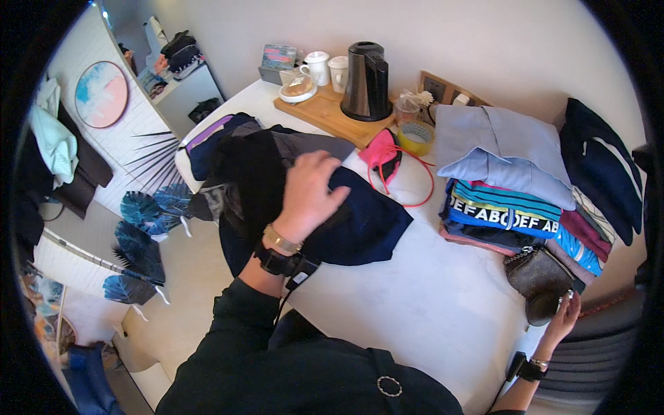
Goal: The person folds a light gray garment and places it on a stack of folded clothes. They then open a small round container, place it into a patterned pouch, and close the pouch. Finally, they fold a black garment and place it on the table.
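My left hand (312,194) rests or hovers, fingers apart, over a heap of dark clothes (249,166); contact is not certain. A navy garment (363,218) from that heap spreads across the white table (404,301). At the right edge my right hand (563,319) is beside a brown patterned leather pouch (539,280), its fingertips at the pouch's lower corner; whether it grips the pouch is unclear. Behind the pouch stands a stack of folded clothes (503,207), with a light blue shirt (503,140) on top.
At the back, a bamboo tray (311,111) bears a black electric kettle (363,83) and white mugs (317,67). Near it lie a pink pouch (381,150) with a red cord and a roll of yellow tape (415,136). A dark cap-like item (602,166) leans at the right.
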Demonstrator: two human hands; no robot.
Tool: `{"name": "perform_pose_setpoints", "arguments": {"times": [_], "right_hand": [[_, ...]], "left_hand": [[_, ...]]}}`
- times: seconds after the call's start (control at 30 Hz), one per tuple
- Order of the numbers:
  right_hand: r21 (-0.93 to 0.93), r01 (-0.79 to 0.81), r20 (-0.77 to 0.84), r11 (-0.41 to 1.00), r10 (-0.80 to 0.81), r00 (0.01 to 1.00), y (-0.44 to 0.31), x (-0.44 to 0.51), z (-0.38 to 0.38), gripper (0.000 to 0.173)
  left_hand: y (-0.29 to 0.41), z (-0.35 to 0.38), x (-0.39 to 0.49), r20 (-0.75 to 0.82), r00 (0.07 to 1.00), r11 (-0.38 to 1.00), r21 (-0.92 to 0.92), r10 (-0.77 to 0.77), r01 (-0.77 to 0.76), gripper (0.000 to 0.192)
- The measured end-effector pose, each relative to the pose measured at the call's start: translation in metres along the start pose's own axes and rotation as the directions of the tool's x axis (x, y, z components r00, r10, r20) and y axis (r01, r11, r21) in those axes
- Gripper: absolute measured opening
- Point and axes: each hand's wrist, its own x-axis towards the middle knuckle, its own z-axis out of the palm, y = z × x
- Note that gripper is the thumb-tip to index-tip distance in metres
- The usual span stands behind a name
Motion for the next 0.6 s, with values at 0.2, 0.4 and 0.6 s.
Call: {"name": "perform_pose_setpoints", "arguments": {"times": [0.2, 0.4, 0.6], "right_hand": [[-0.211, 0.205, 0.089, 0.956, -0.190, 0.978, -0.051, -0.012, 0.006, 0.032], [-0.125, 0.393, 0.142, 0.911, -0.375, 0.916, -0.117, -0.031, 0.040, 0.016], [0.049, 0.298, 0.471, 0.953, -0.285, 0.835, -0.206, -0.079, 0.079, 0.017]], "left_hand": [[-0.085, -0.041, -0.038, -0.165, 0.932, 0.842, 0.400, -0.322, 0.362, 0.050], [-0.091, -0.044, -0.045, -0.128, 0.898, 0.907, -0.076, -0.422, 0.415, 0.014], [0.037, -0.049, -0.037, 0.327, 0.889, 0.267, -0.870, -0.320, 0.416, 0.010]]}}
